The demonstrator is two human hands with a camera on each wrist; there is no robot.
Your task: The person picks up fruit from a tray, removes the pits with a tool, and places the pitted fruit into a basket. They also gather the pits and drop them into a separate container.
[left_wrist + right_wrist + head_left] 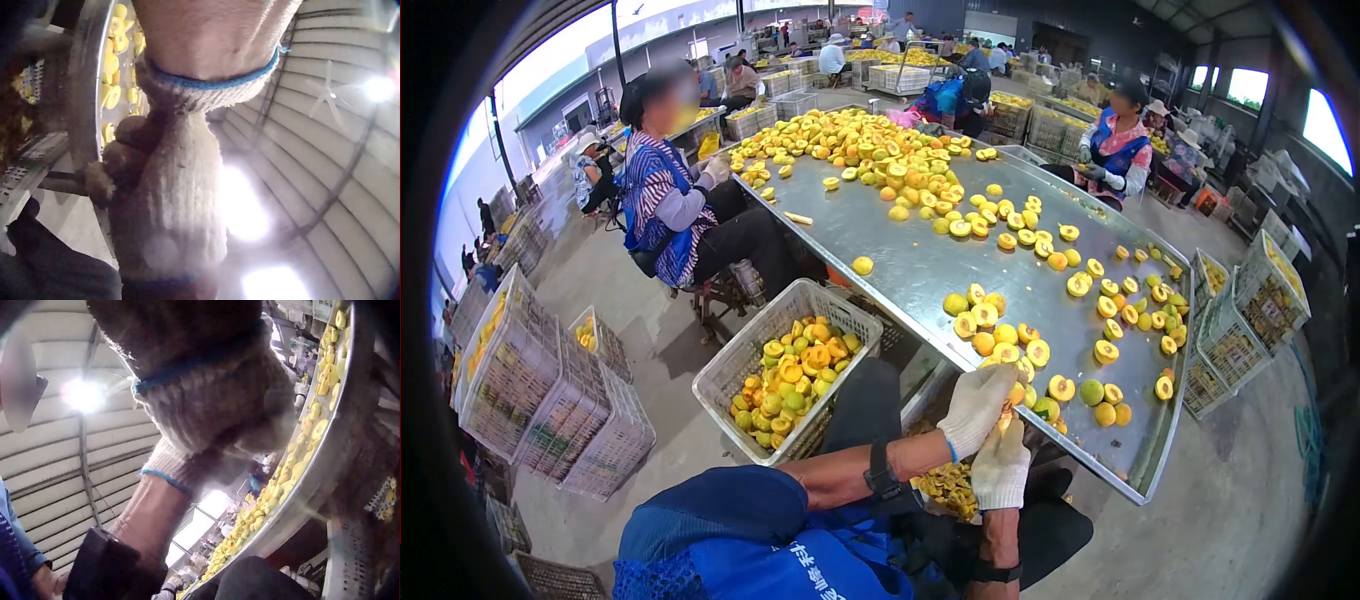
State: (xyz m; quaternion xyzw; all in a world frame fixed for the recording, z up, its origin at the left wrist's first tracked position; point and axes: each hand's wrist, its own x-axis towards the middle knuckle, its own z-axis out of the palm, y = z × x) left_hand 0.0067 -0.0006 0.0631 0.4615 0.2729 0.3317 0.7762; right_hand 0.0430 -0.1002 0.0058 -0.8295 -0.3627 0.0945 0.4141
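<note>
Both hands wear knitted white gloves with blue trim and meet at the near edge of the metal table (pixel 880 260). My left hand (pixel 978 408) comes in from the left, fingers curled down around a small orange-yellow peach (pixel 1007 408). Just below it, my right hand (pixel 1001 468) pinches at the same fruit with its fingertips. The gloves hide most of this peach. In the left wrist view the left glove (pixel 178 194) shows bent fingers (pixel 119 159). The right wrist view shows the right glove (pixel 206 394) close against the other hand. Halved peaches (pixel 1000 340) lie just beyond.
A large peach pile (pixel 850 140) covers the table's far end. Left of my knees stands a crate of peaches (pixel 785 375); scraps (pixel 948 488) lie below my hands. Stacked crates (pixel 550 390) stand at left, others (pixel 1235 310) at right. People (pixel 675 190) sit along the table.
</note>
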